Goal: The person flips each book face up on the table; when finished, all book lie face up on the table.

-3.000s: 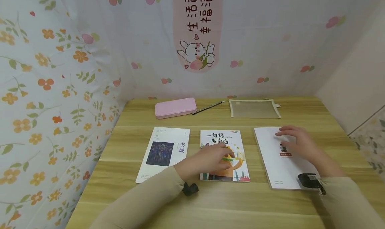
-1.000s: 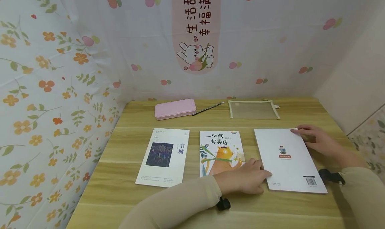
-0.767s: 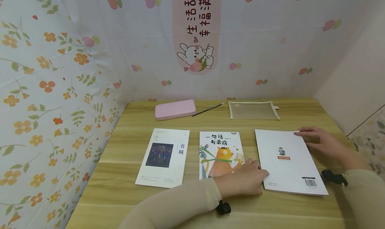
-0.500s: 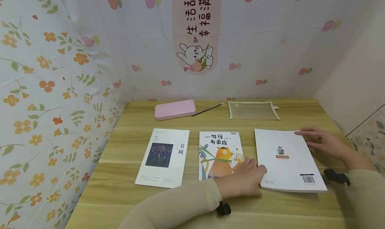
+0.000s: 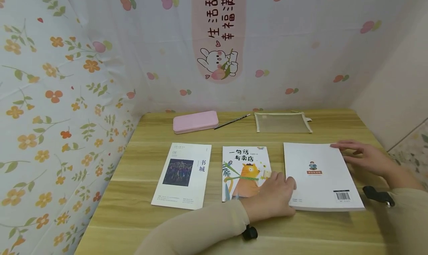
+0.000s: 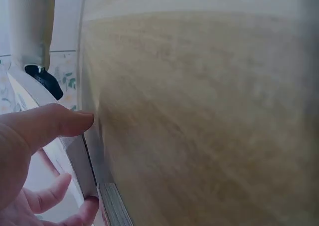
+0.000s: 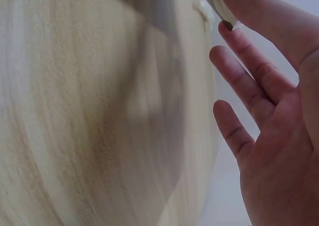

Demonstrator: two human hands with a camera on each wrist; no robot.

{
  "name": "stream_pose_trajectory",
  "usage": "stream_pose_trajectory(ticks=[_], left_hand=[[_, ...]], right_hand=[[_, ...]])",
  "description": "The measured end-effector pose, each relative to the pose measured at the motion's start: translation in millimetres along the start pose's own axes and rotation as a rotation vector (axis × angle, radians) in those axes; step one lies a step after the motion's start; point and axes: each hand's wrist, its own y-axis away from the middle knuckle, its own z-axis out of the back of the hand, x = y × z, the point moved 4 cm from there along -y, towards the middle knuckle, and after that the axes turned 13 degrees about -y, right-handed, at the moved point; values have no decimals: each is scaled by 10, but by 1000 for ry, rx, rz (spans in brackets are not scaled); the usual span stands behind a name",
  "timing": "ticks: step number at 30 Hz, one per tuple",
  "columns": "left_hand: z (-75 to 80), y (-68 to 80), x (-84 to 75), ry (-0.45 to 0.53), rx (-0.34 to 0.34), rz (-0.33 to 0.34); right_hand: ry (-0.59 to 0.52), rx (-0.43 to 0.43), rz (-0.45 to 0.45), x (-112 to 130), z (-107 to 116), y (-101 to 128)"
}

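A white book (image 5: 312,184), back cover with a barcode up, lies at the right; its near edge is raised a little, with a shadow beneath. My left hand (image 5: 274,195) grips its left edge near the bottom corner. In the left wrist view, the left thumb (image 6: 62,126) and fingers lie about the book's edge (image 6: 79,158). My right hand (image 5: 371,160) holds the far right corner. The right wrist view shows the right hand's other fingers (image 7: 239,81) spread, and the book cannot be made out there. Left of it lies a cat-cover book (image 5: 245,173), partly behind the left hand.
A pale book (image 5: 197,188) with a dark picture lies at the left of the wooden table (image 5: 187,232). Along the back are a pink case (image 5: 195,122), a pencil (image 5: 232,121) and a mesh pouch (image 5: 282,123). Printed cloth (image 5: 160,54) hangs behind.
From hovering over the cat-cover and white books, the hands moved right to the white book's edges. The white book's near edge has since risen and its shadow has grown. Other things have stayed.
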Motion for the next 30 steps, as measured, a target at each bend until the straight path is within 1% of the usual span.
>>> stream_pose_trajectory(ticks=[3,6,10,13,15,18,23,26,30], left_hand=[[16,29,10,9,-27,4],[45,58,29,29,-52,0],[90,90,54,49,-91,-8],[136,126,75,39,-133,-7],[171,157,98,43,-158,5],[221,199,145,69,-213,28],[294,233,242,138,-336,48],[324,223,290,162,-371,65],[337,207,318,176,-401,90]], right_hand=[[-13,3,12,-18,6,4],[-73,9,20,-34,23,19],[-179,8,-27,-47,61,49],[-208,-6,-58,-44,86,48],[-222,-14,-58,-28,93,25],[-247,-43,-53,7,93,-7],[-312,-112,-78,73,118,-22],[-342,-153,-80,124,149,-32],[-397,-185,-36,211,177,-53]])
